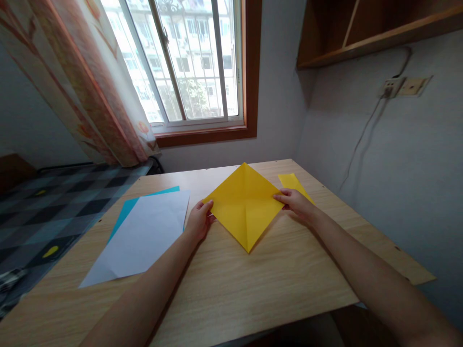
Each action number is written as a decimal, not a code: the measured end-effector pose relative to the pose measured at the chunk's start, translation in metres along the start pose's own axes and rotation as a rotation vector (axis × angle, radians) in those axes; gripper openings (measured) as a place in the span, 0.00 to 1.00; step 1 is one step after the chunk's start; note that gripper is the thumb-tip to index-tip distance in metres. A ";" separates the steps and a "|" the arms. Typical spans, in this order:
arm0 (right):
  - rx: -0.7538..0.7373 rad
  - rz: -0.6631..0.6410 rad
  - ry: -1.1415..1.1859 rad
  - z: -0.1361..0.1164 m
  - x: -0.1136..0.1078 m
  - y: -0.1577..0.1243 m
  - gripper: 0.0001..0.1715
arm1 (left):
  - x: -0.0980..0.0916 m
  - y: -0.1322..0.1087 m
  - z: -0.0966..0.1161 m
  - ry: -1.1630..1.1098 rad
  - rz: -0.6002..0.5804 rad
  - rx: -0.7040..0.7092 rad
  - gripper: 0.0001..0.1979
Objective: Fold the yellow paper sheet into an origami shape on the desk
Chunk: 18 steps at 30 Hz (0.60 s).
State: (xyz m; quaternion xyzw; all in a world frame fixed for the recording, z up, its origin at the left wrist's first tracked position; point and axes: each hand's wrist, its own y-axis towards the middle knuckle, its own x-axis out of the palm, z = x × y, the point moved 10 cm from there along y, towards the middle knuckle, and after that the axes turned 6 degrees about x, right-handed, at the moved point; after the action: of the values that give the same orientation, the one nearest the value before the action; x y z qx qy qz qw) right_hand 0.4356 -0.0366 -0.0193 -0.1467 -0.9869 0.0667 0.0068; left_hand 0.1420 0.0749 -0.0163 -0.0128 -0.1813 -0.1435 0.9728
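A square yellow sheet of paper (231, 202) is held up like a diamond over the wooden table, with one corner toward me. A crease runs down its middle from the far corner to the near one. My left hand (201, 217) pinches its left corner, thumb on top. At the right corner, my right hand (294, 201) grips the paper between thumb and fingers. Behind my right hand lies a yellow paper strip (292, 181), partly covered by that hand.
On the left of the table (217, 299), a white sheet (144, 236) overlaps a blue sheet (125, 214). A checked bed (72, 202) stands to the left. Beyond the table are a window (191, 62) and a wall; a shelf (379, 38) hangs at upper right.
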 end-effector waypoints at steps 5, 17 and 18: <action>-0.004 -0.047 0.023 0.005 0.001 0.003 0.16 | -0.005 0.001 0.000 0.020 0.035 0.036 0.13; 0.008 -0.029 0.017 0.004 0.000 0.003 0.14 | -0.008 -0.001 0.003 -0.007 0.111 0.049 0.07; 0.009 -0.024 0.024 0.004 0.000 0.003 0.14 | -0.008 -0.001 0.003 -0.012 0.114 0.050 0.06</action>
State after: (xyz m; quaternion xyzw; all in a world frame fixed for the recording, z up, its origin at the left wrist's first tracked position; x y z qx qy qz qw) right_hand 0.4365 -0.0343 -0.0240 -0.1355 -0.9882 0.0690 0.0201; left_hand 0.1333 0.0765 -0.0169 0.0003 -0.1896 -0.0831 0.9783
